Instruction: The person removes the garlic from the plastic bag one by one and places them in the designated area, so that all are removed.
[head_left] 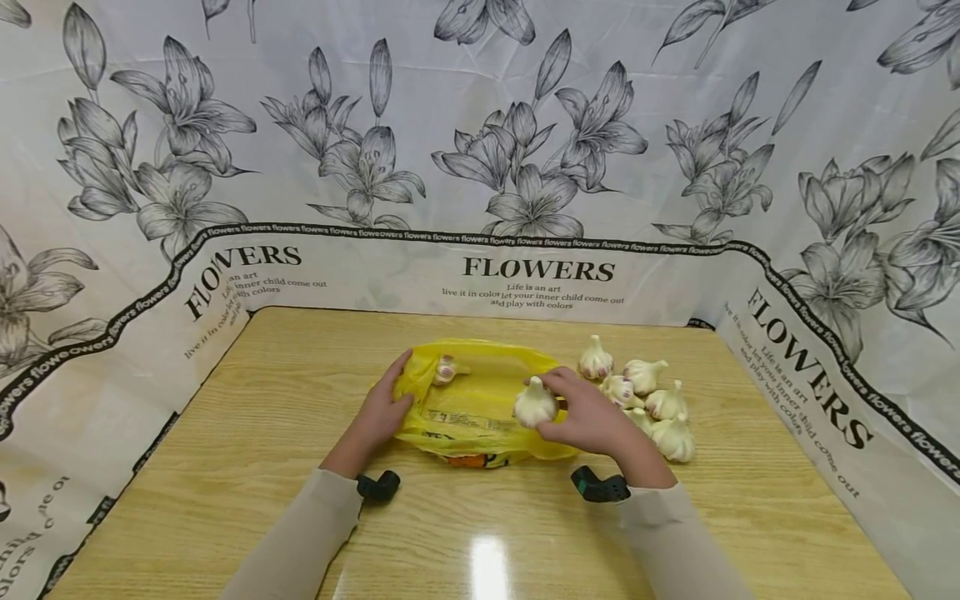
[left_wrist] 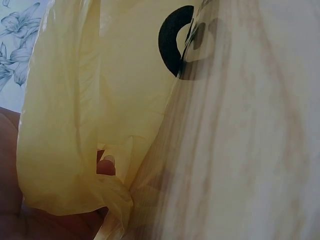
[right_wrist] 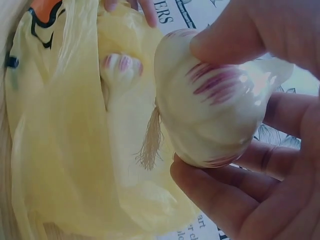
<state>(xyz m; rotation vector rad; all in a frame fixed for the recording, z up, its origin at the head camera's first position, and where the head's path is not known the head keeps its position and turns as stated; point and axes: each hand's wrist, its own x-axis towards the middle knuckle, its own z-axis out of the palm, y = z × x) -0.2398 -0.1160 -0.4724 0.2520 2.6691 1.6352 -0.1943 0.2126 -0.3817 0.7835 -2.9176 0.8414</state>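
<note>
A yellow plastic bag [head_left: 487,371] lies on the table with its mouth spread toward me. My left hand [head_left: 382,410] grips the bag's left edge, and in the left wrist view a fingertip [left_wrist: 106,166] shows through a gap in the yellow film. Inside the bag, at its left, rests one garlic bulb [head_left: 446,369]. At the right side of the mouth my right hand [head_left: 592,414] holds another garlic bulb [head_left: 535,404] between thumb and fingers. The right wrist view shows purple streaks and a tuft of roots on this held bulb [right_wrist: 210,107].
Right of the bag, several garlic bulbs [head_left: 643,377] sit in a cluster close to my right forearm. The wooden table [head_left: 285,375] is enclosed at the back and sides by white flower-printed cloth [head_left: 375,275].
</note>
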